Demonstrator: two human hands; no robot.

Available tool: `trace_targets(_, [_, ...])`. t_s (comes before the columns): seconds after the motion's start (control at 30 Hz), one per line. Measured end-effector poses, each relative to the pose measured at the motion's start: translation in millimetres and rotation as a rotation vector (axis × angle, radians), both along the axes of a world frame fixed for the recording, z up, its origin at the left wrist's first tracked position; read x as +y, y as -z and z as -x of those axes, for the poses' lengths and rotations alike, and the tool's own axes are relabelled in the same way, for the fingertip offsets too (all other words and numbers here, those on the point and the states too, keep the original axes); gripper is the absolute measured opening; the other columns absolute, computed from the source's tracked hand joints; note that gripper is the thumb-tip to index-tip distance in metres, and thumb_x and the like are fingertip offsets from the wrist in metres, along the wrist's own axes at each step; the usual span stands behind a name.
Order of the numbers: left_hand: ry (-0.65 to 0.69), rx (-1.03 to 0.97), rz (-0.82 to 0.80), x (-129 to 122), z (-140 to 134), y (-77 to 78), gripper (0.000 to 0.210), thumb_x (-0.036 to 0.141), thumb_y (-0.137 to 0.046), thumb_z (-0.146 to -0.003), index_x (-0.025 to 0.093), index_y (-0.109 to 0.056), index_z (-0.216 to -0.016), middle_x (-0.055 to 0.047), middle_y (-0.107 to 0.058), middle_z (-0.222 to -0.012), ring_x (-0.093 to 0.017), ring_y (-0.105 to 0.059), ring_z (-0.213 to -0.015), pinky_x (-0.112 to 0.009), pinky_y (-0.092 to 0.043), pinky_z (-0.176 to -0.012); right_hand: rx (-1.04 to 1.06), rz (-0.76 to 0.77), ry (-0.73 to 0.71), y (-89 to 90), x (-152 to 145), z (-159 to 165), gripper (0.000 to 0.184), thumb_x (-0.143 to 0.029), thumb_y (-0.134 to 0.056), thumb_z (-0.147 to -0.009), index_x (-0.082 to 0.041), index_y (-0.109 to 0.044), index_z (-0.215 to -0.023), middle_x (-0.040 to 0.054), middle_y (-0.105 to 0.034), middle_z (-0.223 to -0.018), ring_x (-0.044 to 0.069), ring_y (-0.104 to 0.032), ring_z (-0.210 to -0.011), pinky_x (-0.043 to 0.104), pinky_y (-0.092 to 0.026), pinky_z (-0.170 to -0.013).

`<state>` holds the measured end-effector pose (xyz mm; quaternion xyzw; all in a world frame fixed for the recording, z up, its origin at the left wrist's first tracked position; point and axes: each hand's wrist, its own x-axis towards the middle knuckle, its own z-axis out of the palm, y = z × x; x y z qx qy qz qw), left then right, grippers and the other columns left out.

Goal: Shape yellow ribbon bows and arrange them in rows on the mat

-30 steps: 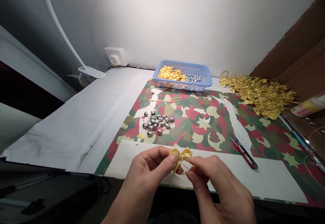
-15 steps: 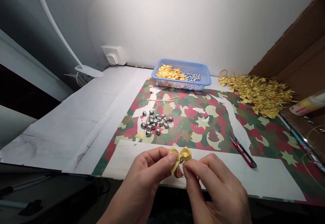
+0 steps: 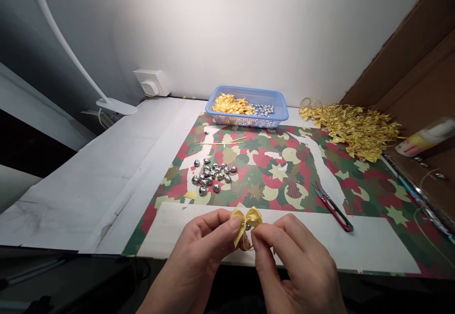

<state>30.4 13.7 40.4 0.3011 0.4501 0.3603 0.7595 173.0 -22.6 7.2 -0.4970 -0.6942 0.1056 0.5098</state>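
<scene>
A yellow ribbon bow (image 3: pixel 253 213) is pinched between the thumb and fingers of my left hand (image 3: pixel 208 240), just over the table's front edge. Under the bow's knot shows a small silver bell (image 3: pixel 248 227). To its right, my right hand (image 3: pixel 293 252) has thumb and forefinger pressed together on a thin gold cord that loops below the bow; the fingertips cover most of the cord. Beyond my hands, several loose silver bells (image 3: pixel 209 174) lie in a cluster on the patterned sheet.
A blue basket (image 3: pixel 280 120) at the wall holds yellow bows and bells. Red-handled thread snips (image 3: pixel 336 212) lie right of my hands. Gold cords (image 3: pixel 220 143) lie behind the bells. Finished-looking bows (image 3: pixel 355 129) are heaped at right, near a bottle (image 3: pixel 423 138). A lamp (image 3: pixel 117 106) stands left.
The camera view has shifted slightly, so the table things appear a little further left. Both hands keep their hold around the bow, with only a slight movement of the right fingers.
</scene>
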Motion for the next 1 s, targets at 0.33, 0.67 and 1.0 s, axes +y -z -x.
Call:
trace_targets(0.33, [-0.067,-0.039,0.095,-2,0,4.0,0.018,0.025,-0.071,-0.082,0.016,-0.07,-0.067,-0.002,-0.068,-0.069,-0.014,-0.056,-0.067,-0.022,-0.05,-0.07,0.007,0.004,0.04,-2.0,1,4,0.019,0.0,-0.053,-0.085,-0.015,-0.064,-0.085,0.0021,-0.051,-0.066,0.016,-0.045,-0.059,0.028,-0.036,-0.053])
trace_targets(0.67, [-0.055,-0.019,0.102,-3,0,0.8,0.015,0.022,-0.07,-0.084,0.017,-0.069,-0.07,-0.002,-0.068,-0.072,-0.015,-0.056,-0.074,-0.02,-0.05,-0.072,0.053,0.012,0.088,0.8,1,8,0.018,-0.003,-0.051,-0.087,-0.017,-0.063,-0.085,0.0018,-0.052,-0.067,0.016,-0.047,-0.06,0.028,-0.038,-0.053])
trace_targets(1.0, [0.011,-0.081,0.114,-1,2,4.0,0.019,0.026,-0.07,-0.085,0.015,-0.069,-0.07,-0.003,-0.063,-0.072,-0.015,-0.053,-0.072,-0.023,-0.048,-0.072,0.175,0.095,0.056,10.0,-2,9,0.02,-0.006,-0.048,-0.091,-0.019,-0.062,-0.083,-0.0002,-0.051,-0.068,0.013,-0.052,-0.061,0.026,-0.04,-0.054])
